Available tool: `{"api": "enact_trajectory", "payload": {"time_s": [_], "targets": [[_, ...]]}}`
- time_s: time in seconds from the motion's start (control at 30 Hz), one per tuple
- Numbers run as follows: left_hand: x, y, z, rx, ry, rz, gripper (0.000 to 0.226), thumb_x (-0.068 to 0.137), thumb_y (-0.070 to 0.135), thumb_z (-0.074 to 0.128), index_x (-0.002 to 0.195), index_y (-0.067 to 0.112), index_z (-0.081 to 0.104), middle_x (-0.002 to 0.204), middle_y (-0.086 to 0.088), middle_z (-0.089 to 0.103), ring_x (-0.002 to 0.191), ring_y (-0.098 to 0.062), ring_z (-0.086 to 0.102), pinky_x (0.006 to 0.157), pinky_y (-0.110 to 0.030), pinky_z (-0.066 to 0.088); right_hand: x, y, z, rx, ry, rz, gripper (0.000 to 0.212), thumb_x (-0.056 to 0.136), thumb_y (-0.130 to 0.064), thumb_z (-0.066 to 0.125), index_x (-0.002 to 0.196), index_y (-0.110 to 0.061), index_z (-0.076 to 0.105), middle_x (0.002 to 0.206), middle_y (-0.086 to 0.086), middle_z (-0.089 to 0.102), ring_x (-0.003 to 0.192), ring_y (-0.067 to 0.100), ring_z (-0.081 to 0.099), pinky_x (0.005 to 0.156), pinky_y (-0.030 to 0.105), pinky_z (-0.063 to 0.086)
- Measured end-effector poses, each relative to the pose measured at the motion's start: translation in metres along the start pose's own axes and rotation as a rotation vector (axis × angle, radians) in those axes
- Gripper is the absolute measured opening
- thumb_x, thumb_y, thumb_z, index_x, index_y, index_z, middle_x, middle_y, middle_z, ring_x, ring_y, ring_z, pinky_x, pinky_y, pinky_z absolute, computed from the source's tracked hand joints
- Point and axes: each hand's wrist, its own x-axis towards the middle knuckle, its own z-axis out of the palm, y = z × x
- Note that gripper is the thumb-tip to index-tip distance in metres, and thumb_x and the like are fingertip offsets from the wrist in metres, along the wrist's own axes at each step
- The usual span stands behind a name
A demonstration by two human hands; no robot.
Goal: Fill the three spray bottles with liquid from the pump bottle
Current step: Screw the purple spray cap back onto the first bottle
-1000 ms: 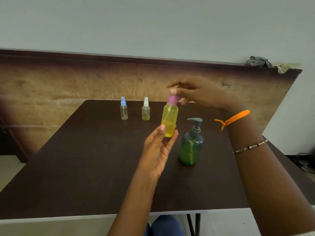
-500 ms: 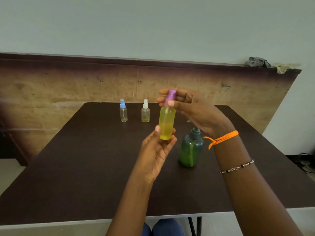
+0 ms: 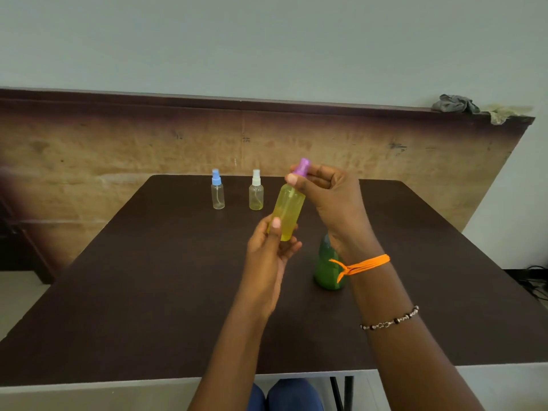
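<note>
Seemingly early: cap of the first spray bottle in hand.
The left hand (image 3: 271, 247) grips the yellow bottle (image 3: 288, 212) above the counter (image 3: 148, 277); the right hand (image 3: 329, 191) pinches its purple cap (image 3: 303, 167). The far blue-capped bottle (image 3: 218, 189) looks empty, the white-capped bottle (image 3: 256, 190) faintly yellow; the pump bottle (image 3: 327, 271) stands right.

Three spray bottles (image 3: 287, 211) (image 3: 218, 190) (image 3: 256, 190), one green pump bottle (image 3: 326, 271), two hands (image 3: 268, 256) (image 3: 333, 200), one table (image 3: 148, 292).

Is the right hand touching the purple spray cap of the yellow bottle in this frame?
Touching. The head view shows the right hand with thumb and fingers pinched around the purple spray cap, while the left hand grips the yellow bottle at its base.
</note>
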Motion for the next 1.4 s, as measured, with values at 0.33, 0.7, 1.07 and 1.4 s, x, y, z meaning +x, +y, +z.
{"api": "enact_trajectory", "payload": {"time_s": [0.33,0.7,1.07,1.4], "targets": [[-0.007,0.016,-0.014,-0.325,-0.296,-0.457,0.058,0.086,0.053,0.036,0.076,0.004,0.067,0.043,0.004,0.035,0.032,-0.001,0.029,0.030,-0.010,0.026,0.005,-0.001,-0.016,0.322,-0.581,0.130,0.020,0.079,-0.020,0.063,0.096,-0.012,0.069,0.089,0.003,0.070,0.093,0.014,0.063,0.080,0.024,0.051],[-0.006,0.000,-0.005,-0.052,0.028,-0.058,0.054,0.073,0.051,0.050,0.093,0.001,0.057,0.049,0.003,0.038,0.039,-0.002,0.034,0.040,-0.014,0.028,-0.017,0.006,0.006,0.183,-0.167,0.056,0.011,0.090,-0.011,0.059,0.083,-0.015,0.067,0.084,-0.002,0.068,0.078,0.004,0.060,0.062,0.019,0.044],[0.012,-0.004,-0.013,0.106,-0.024,0.160,0.033,0.092,0.042,0.043,0.101,0.014,0.058,0.079,-0.001,0.054,0.068,-0.006,0.048,0.059,-0.016,0.042,-0.016,0.018,0.019,0.103,-0.125,0.064,0.037,0.088,0.000,0.060,0.125,-0.005,0.055,0.109,0.006,0.068,0.096,0.007,0.065,0.070,0.014,0.051],[0.079,0.008,-0.056,0.437,-0.184,-0.038,0.037,0.099,0.006,0.035,0.133,0.008,0.049,0.125,-0.011,0.059,0.117,-0.020,0.056,0.095,-0.025,0.048,0.036,0.096,0.024,-0.226,-0.117,0.127,0.040,0.084,0.008,0.061,0.120,-0.008,0.056,0.110,0.010,0.064,0.102,0.019,0.061,0.083,0.027,0.052]]}}
